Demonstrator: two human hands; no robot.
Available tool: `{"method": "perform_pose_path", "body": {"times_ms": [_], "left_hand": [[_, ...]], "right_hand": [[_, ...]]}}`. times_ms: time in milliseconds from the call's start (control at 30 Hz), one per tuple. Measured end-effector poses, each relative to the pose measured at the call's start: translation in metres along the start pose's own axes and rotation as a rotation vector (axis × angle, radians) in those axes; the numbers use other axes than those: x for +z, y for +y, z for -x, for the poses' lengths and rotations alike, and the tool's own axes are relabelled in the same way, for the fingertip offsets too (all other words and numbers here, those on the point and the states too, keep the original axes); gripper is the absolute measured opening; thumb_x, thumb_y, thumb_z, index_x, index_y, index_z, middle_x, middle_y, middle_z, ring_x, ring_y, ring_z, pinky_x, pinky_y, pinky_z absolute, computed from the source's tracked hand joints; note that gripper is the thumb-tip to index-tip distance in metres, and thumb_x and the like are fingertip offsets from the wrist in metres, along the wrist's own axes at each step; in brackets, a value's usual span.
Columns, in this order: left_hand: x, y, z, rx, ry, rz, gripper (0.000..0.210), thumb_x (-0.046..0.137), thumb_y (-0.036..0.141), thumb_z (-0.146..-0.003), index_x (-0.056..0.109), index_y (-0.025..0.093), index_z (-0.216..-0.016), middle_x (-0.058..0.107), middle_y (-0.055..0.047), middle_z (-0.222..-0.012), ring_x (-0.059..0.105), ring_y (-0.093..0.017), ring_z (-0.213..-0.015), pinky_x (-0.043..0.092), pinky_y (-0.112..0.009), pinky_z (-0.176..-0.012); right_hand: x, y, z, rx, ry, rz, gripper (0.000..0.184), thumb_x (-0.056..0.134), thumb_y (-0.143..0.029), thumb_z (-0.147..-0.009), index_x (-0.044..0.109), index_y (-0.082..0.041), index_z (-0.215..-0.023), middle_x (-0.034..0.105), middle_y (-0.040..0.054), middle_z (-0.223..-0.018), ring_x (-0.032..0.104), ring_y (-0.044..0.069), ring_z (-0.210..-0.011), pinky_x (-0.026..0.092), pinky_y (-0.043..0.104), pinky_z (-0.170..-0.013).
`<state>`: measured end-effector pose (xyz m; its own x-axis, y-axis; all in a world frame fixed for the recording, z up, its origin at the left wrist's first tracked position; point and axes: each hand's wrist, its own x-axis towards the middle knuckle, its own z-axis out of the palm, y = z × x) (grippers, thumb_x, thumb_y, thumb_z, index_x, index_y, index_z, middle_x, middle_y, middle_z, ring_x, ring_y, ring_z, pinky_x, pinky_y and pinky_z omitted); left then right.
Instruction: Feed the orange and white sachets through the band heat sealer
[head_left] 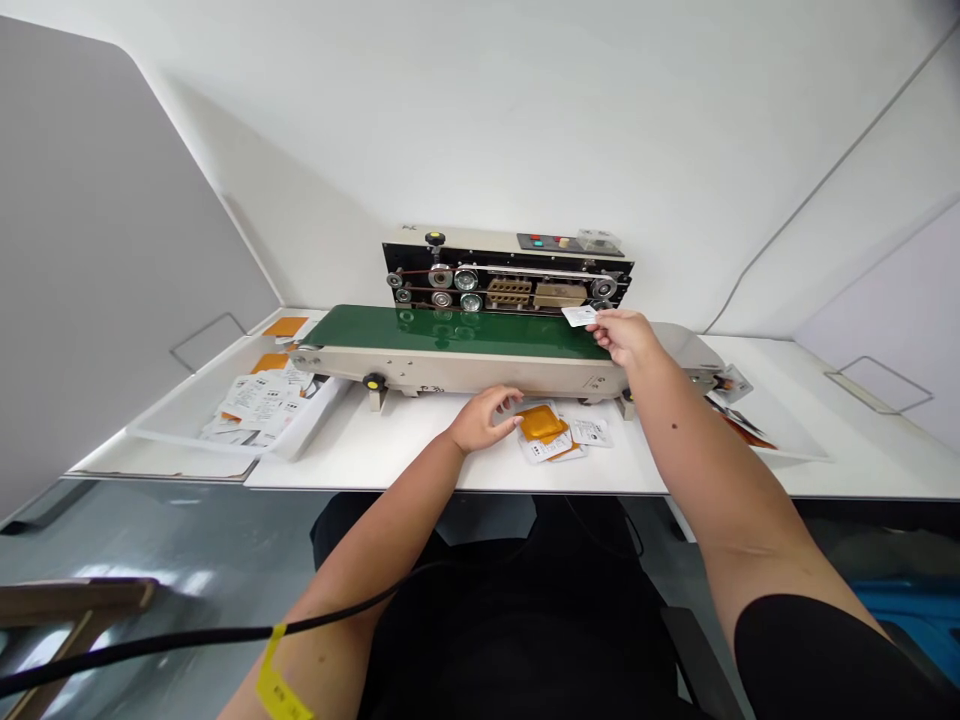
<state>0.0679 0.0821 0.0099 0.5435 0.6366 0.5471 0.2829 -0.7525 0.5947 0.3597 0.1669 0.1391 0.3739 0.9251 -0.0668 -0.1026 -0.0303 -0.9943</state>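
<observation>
My right hand [624,335] pinches a small white sachet [579,316] by its right end, over the right part of the green conveyor belt [480,335]. Just behind that sachet are the rollers and heating blocks of the band sealing machine [510,280]. My left hand [486,418] holds nothing, its fingers apart and curved, at the left edge of a small pile of sachets. On top of this pile lies an orange sachet [541,422]. A white printed sachet [591,432] lies at the pile's right side.
A white bin [300,435] of white and orange sachets stands at the belt's left end. Another tray [795,440] with sachets is at the right end. A black cable [360,605] crosses over my left arm. Wall panels stand on both sides.
</observation>
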Motion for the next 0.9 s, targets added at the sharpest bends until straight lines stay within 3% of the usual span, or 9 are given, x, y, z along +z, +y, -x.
{"method": "perform_pose_path", "body": {"times_ms": [133, 300, 400, 533, 633, 900], "left_hand": [[-0.001, 0.002, 0.0, -0.001, 0.011, -0.012, 0.036, 0.062, 0.039, -0.095, 0.062, 0.019, -0.124, 0.07, -0.012, -0.114, 0.064, -0.022, -0.09, 0.055, -0.037, -0.086], [-0.001, 0.003, -0.001, 0.011, -0.007, -0.027, 0.034, 0.062, 0.038, -0.094, 0.063, 0.018, -0.122, 0.07, -0.011, -0.111, 0.063, -0.022, -0.09, 0.054, -0.037, -0.086], [0.0, 0.003, -0.001, 0.007, -0.018, -0.038, 0.033, 0.062, 0.037, -0.093, 0.063, 0.019, -0.121, 0.07, -0.01, -0.111, 0.063, -0.021, -0.089, 0.054, -0.036, -0.085], [-0.001, 0.003, -0.001, 0.005, -0.012, -0.048, 0.033, 0.063, 0.036, -0.092, 0.063, 0.018, -0.12, 0.07, -0.01, -0.11, 0.063, -0.021, -0.088, 0.053, -0.036, -0.084], [-0.002, 0.002, -0.001, 0.007, -0.005, -0.05, 0.032, 0.063, 0.036, -0.092, 0.063, 0.018, -0.119, 0.07, -0.01, -0.108, 0.063, -0.021, -0.088, 0.053, -0.035, -0.083], [-0.002, 0.002, -0.001, 0.015, -0.019, -0.064, 0.032, 0.062, 0.038, -0.094, 0.063, 0.018, -0.119, 0.071, -0.01, -0.109, 0.063, -0.021, -0.088, 0.052, -0.035, -0.085]], "right_hand": [[-0.005, 0.0, 0.004, -0.044, 0.022, -0.031, 0.019, 0.059, 0.001, -0.074, 0.066, -0.012, -0.086, 0.064, 0.002, -0.053, 0.047, 0.007, -0.038, 0.03, 0.012, -0.033], [-0.048, 0.005, -0.007, -0.281, 0.365, -0.078, 0.019, 0.054, -0.003, -0.072, 0.067, -0.013, -0.082, 0.06, -0.0018, -0.052, 0.046, 0.007, -0.037, 0.03, 0.013, -0.032], [-0.06, 0.007, -0.017, -0.279, 0.466, -0.069, 0.015, 0.056, -0.005, -0.076, 0.066, -0.013, -0.085, 0.061, -0.0021, -0.055, 0.049, 0.007, -0.039, 0.036, 0.014, -0.035], [-0.042, 0.004, -0.021, -0.135, 0.318, -0.045, 0.008, 0.063, -0.007, -0.081, 0.062, -0.014, -0.086, 0.062, -0.0008, -0.056, 0.05, 0.006, -0.04, 0.038, 0.013, -0.037], [-0.023, 0.001, -0.019, -0.042, 0.227, -0.065, 0.014, 0.064, -0.005, -0.084, 0.06, -0.015, -0.092, 0.063, -0.001, -0.056, 0.051, 0.006, -0.04, 0.04, 0.012, -0.038], [0.004, 0.001, -0.011, 0.009, 0.076, -0.065, 0.016, 0.065, -0.004, -0.086, 0.06, -0.015, -0.096, 0.067, 0.0023, -0.061, 0.055, 0.007, -0.044, 0.044, 0.014, -0.041]]}}
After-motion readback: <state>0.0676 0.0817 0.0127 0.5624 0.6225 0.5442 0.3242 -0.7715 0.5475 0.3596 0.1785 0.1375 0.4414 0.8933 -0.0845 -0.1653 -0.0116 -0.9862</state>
